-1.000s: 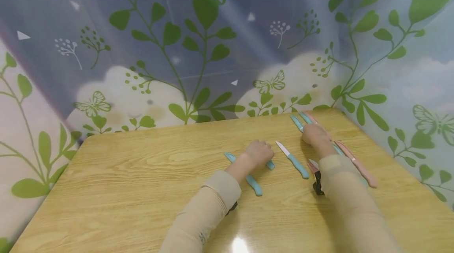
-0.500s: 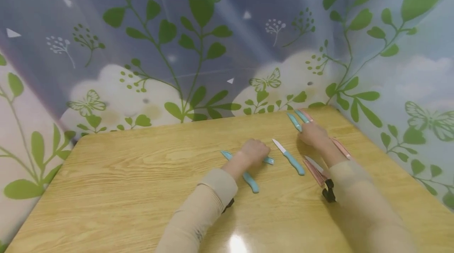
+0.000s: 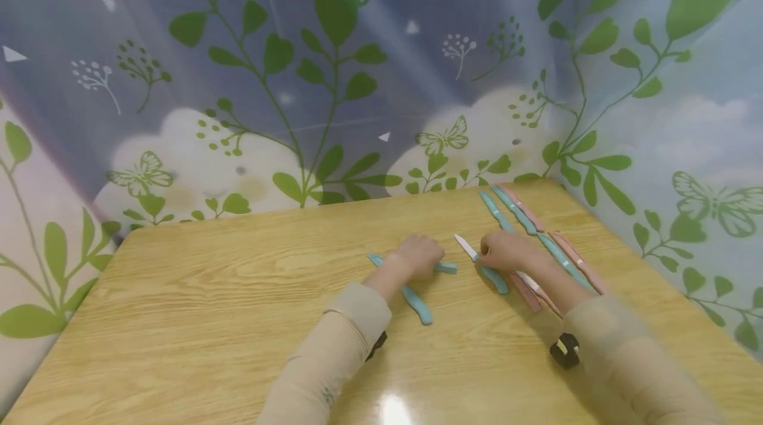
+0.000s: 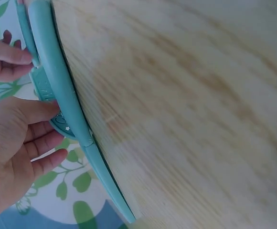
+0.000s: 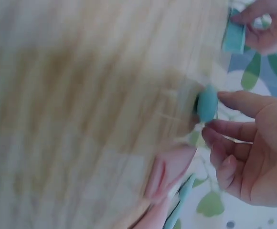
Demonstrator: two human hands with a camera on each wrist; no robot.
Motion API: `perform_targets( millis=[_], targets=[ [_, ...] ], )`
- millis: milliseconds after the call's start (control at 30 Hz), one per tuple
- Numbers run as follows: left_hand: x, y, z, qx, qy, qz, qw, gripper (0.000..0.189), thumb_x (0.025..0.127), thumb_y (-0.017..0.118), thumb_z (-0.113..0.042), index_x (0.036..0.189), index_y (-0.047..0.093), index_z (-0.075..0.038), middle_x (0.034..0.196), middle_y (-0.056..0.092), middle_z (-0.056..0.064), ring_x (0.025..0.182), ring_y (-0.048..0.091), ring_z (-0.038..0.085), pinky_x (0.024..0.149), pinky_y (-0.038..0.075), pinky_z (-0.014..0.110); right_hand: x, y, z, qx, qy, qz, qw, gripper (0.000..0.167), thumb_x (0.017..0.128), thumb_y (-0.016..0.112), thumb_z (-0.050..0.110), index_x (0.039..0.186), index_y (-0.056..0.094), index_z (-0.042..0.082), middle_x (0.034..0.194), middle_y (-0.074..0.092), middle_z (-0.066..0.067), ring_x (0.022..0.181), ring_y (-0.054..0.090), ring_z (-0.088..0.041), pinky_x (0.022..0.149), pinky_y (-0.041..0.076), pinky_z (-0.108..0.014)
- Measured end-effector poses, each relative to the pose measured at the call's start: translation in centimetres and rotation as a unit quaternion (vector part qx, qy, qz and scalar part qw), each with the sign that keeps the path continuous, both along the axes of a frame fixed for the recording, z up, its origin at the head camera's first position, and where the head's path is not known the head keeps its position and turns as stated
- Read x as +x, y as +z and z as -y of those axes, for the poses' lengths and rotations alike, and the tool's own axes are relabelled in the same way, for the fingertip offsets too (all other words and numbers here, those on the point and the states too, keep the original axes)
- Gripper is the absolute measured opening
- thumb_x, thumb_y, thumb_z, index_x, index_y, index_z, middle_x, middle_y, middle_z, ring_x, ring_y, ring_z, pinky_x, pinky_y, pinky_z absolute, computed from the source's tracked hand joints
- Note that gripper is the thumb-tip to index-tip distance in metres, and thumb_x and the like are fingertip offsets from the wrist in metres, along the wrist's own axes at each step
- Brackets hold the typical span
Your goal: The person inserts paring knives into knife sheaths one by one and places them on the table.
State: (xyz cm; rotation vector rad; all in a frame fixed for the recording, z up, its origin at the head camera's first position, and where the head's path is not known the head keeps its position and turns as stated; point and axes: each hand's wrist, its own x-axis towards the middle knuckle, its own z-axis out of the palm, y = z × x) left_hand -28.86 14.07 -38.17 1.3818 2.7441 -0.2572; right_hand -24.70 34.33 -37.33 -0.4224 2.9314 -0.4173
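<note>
In the head view my left hand (image 3: pixel 420 256) pinches a teal blade sheath (image 3: pixel 446 267) between thumb and fingers. The left wrist view shows small raised patterns on this sheath (image 4: pixel 43 86). A teal sheathed knife (image 3: pixel 417 304) lies slanted on the table, partly under my left wrist. To the right, my right hand (image 3: pixel 507 254) grips a paring knife (image 3: pixel 495 281) with a teal handle and a bare white blade. Seen from the right wrist, thumb and fingertips sit on either side of its handle (image 5: pixel 207 104). Part of the handle is hidden by the fingers.
Pink knife pieces (image 3: pixel 524 294) lie beneath my right forearm, one with a pale blade. Toward the table's right edge several teal and pink knives (image 3: pixel 563 259) form two rows. Patterned cloth (image 3: pixel 357 94) hangs right behind the wooden table (image 3: pixel 208 292).
My right hand has left the back row of knives and come left and nearer, onto the bare-bladed paring knife. My left hand stays at the teal sheath. The view has shifted slightly.
</note>
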Motion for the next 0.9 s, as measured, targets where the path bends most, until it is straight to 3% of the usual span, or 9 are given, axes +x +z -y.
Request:
perform_targets(
  millis=[100,200,400,567,767,900],
  targets=[
    [-0.1,0.2,0.4,0.012,0.009,0.011,0.9998,0.01,0.089,0.058,-0.005,0.088,0.063,-0.013,0.078,0.056,-0.004,0.071,0.05,0.011,0.069,0.046,0.023,0.1,-0.1,0.8,0.033,-0.011,-0.005,0.9994,0.021,0.088,0.061,0.017,0.07,0.055,0.007,0.058,0.045,0.002,0.05,0.04,-0.01,0.047,0.032,-0.021],
    [-0.2,0.5,0.8,0.031,0.022,0.029,0.9989,0.008,0.09,0.058,-0.006,0.093,0.062,-0.013,0.082,0.057,-0.004,0.074,0.052,0.011,0.071,0.046,0.023,0.1,-0.4,1.2,0.046,-0.02,-0.007,0.9987,0.022,0.088,0.06,0.015,0.068,0.053,0.007,0.058,0.045,0.001,0.051,0.04,-0.011,0.047,0.033,-0.021],
    [-0.3,0.9,1.7,0.079,0.049,0.049,0.9945,0.008,0.093,0.058,-0.016,0.098,0.06,-0.011,0.086,0.061,-0.002,0.076,0.057,0.011,0.067,0.049,0.021,0.4,-0.8,1.4,0.031,-0.029,0.007,0.9991,0.019,0.092,0.055,0.014,0.077,0.056,0.001,0.063,0.049,-0.002,0.054,0.046,-0.014,0.049,0.039,-0.023],
    [-0.7,1.1,2.5,0.133,0.06,0.069,0.9869,0.011,0.096,0.052,-0.015,0.1,0.059,-0.009,0.084,0.061,-0.001,0.07,0.056,0.011,0.062,0.047,0.02,0.7,-0.6,1.6,0.023,-0.027,0.004,0.9994,0.017,0.093,0.054,0.013,0.082,0.055,-0.001,0.066,0.049,-0.003,0.056,0.046,-0.015,0.051,0.04,-0.025],
    [-1.0,1.1,3.2,0.208,0.087,0.105,0.9686,0.015,0.095,0.054,-0.019,0.102,0.063,-0.01,0.086,0.063,-0.002,0.073,0.056,0.01,0.064,0.047,0.021,0.8,-0.7,1.9,0.008,-0.025,0.017,0.9995,0.017,0.094,0.051,0.011,0.088,0.058,-0.004,0.067,0.052,-0.003,0.056,0.048,-0.015,0.052,0.042,-0.025],
    [-1.2,1.1,3.8,0.27,0.102,0.141,0.947,0.019,0.095,0.055,-0.022,0.104,0.065,-0.008,0.086,0.064,-0.001,0.07,0.056,0.011,0.063,0.046,0.022,0.9,-0.7,2.2,0.006,-0.021,0.012,0.9997,0.017,0.093,0.053,0.012,0.087,0.061,-0.002,0.068,0.053,-0.001,0.058,0.048,-0.014,0.054,0.042,-0.025]
  ],
)
